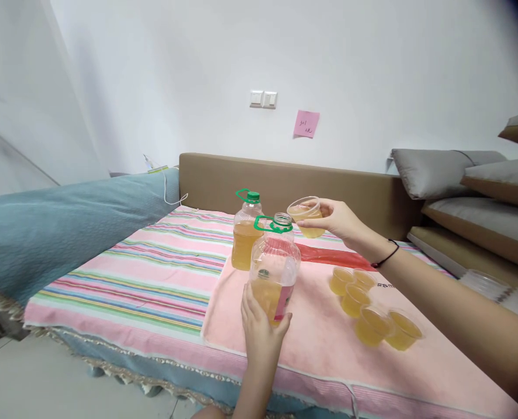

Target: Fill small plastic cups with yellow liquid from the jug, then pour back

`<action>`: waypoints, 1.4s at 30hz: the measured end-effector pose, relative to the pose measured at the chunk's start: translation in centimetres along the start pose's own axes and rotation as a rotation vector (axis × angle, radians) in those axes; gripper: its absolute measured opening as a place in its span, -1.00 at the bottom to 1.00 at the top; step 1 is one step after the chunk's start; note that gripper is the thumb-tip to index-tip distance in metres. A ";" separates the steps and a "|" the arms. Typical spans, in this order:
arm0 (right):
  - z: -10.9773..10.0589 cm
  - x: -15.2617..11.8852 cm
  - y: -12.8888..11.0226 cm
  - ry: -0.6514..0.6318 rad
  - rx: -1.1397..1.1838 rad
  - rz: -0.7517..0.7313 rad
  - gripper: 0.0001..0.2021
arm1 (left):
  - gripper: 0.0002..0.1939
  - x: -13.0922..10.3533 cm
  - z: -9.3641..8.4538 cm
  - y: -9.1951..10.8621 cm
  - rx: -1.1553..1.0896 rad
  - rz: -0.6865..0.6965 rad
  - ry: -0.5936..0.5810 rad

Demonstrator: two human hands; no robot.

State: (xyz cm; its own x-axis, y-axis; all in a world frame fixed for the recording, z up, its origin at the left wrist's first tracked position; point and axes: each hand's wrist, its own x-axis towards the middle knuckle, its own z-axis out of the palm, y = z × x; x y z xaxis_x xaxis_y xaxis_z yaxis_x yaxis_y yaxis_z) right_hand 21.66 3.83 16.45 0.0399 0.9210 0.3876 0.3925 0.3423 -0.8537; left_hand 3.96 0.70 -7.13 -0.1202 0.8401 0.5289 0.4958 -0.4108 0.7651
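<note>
My left hand [261, 326] is wrapped round the lower part of a clear plastic jug [273, 270], which has a green handle ring and an uncapped mouth. Yellow liquid fills its lower part. In my right hand [340, 220] is a clear plastic cup [307, 218], tilted toward the jug's mouth and holding some of the same yellow liquid. Whether the cup's rim touches the mouth I cannot tell. Just behind stands a second jug [244, 244], closed with a green cap and more than half full.
Several cups of yellow liquid [375, 326] stand on the pink cloth [315, 337] to the right. Behind them lies a red plastic strip [329, 255]. Stacked clear cups [486, 285] lie near my right forearm, below piled cushions [486, 209]. A brown headboard [285, 177] borders the back.
</note>
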 end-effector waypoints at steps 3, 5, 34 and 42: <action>-0.1 0.1 -0.2 -0.001 -0.035 -0.014 -0.54 | -0.01 0.0 -0.1 -0.2 0.005 0.001 -0.022; -0.1 0.2 -0.3 -0.004 -0.057 -0.019 -0.55 | 0.00 0.0 -0.2 -0.4 0.011 0.008 -0.044; -1.1 1.2 -1.4 -0.063 -0.365 -0.080 -0.54 | 0.06 -0.2 0.1 -1.1 0.013 -0.006 -0.068; -1.1 1.6 -2.0 -0.026 -0.495 -0.087 -0.56 | 0.04 -0.1 -0.2 -0.6 -0.009 -0.030 -0.076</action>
State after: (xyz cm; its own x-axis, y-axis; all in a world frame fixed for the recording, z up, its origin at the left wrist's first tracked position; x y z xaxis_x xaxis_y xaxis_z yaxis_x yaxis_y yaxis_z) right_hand 21.96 4.37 19.15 -0.0325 0.8994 0.4360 0.7825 0.2943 -0.5488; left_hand 3.50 0.79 -7.58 -0.0685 0.8764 0.4766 0.4853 -0.3881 0.7835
